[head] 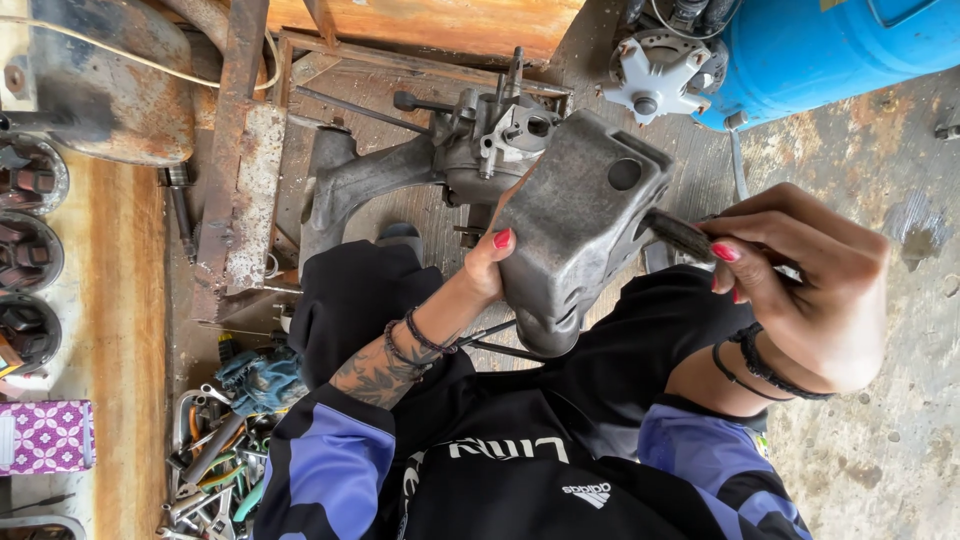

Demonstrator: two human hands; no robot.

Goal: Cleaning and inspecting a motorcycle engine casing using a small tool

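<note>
Head view: left hand (pixel 487 262) steadies upright metal casting (pixel 580 225), long axis vertical.

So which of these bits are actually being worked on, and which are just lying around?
In hand:
- grey metal casing, gripped by the left hand
- dark brush-like tool, pinched in the right hand

Lying about:
- pile of hand tools
- blue tank
- purple patterned box
- rusty metal bracket
</note>
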